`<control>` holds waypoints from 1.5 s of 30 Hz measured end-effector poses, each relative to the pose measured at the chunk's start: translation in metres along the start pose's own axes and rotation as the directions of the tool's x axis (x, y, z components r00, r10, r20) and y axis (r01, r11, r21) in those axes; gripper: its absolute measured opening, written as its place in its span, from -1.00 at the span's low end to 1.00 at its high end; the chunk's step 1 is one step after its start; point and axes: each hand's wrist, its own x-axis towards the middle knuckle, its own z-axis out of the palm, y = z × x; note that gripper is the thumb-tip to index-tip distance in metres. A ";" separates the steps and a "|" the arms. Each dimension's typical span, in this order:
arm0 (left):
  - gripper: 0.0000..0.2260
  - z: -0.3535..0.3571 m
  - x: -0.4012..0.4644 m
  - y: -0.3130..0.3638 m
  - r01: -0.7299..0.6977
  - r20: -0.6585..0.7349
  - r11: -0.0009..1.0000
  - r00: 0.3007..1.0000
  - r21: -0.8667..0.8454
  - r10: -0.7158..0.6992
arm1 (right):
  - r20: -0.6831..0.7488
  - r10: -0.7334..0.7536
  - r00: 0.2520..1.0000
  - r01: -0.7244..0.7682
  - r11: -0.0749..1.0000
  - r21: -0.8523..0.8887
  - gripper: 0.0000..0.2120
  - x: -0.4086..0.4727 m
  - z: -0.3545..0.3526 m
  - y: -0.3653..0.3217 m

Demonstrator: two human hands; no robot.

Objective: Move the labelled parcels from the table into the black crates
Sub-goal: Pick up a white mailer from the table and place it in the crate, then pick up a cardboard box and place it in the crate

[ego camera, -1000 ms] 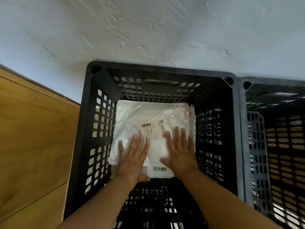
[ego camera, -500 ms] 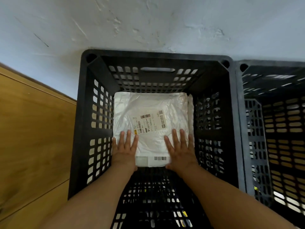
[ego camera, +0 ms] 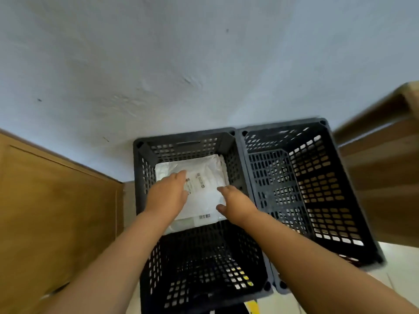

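Both hands open over the parcel in the left crate, nothing gripped.

Left hand: grip open, fingers straight and together, lying over the near-left part of the white parcel; can't tell if the palm actually presses it. Right hand: grip loosely open, fingers relaxed, thumb out toward the parcel's near-right edge; contact unclear, frame is motion-blurred. Both forearms reach forward and down into the left black crate. Parcel lies flat in that crate's far half, shipping label face up, a barcode strip showing at its near edge. Right black crate stands touching the left one, side by side against the white wall. Wood panel to the left.
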 end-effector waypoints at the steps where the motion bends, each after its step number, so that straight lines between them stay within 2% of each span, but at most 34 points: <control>1: -0.57 -0.013 -0.009 0.008 0.003 -0.012 1.000 1.000 -0.027 -0.003 | -0.022 -0.008 1.000 0.009 0.999 0.033 -0.45 -0.019 -0.012 -0.003; 6: -0.65 -0.052 -0.051 0.058 0.039 -0.012 0.984 0.999 -0.174 -0.041 | -0.160 0.008 0.987 0.010 0.994 0.113 -0.49 -0.107 -0.068 0.001; 11: -0.72 -0.074 -0.083 0.123 0.013 -0.029 0.984 0.999 -0.176 -0.019 | -0.235 0.086 0.968 -0.053 0.988 0.146 -0.54 -0.183 -0.099 0.043; 14: -0.69 -0.083 -0.101 0.170 -0.008 -0.058 0.984 0.998 -0.178 -0.003 | -0.275 0.098 0.956 -0.052 0.984 0.169 -0.57 -0.226 -0.108 0.075; 20: -0.63 -0.074 -0.139 0.305 -0.101 -0.085 0.976 0.993 -0.195 0.086 | -0.370 0.097 0.924 -0.047 0.989 0.143 -0.63 -0.324 -0.118 0.171; 24: -0.64 -0.052 -0.168 0.407 -0.162 -0.080 0.962 0.986 -0.221 0.148 | -0.446 0.123 0.886 -0.057 0.986 0.158 -0.63 -0.393 -0.118 0.252; 29: -0.66 -0.036 -0.189 0.504 -0.202 -0.109 0.940 0.978 -0.277 0.178 | -0.509 0.189 0.840 -0.110 0.977 0.181 -0.65 -0.467 -0.135 0.343; 36: -0.67 -0.033 -0.183 0.590 -0.277 -0.148 0.921 0.958 -0.275 0.244 | -0.578 0.266 0.772 -0.133 0.956 0.262 -0.65 -0.507 -0.163 0.428; 45: -0.65 -0.021 -0.119 0.687 -0.270 -0.119 0.892 0.963 -0.362 0.243 | -0.601 0.279 0.749 -0.142 0.954 0.265 -0.68 -0.495 -0.211 0.520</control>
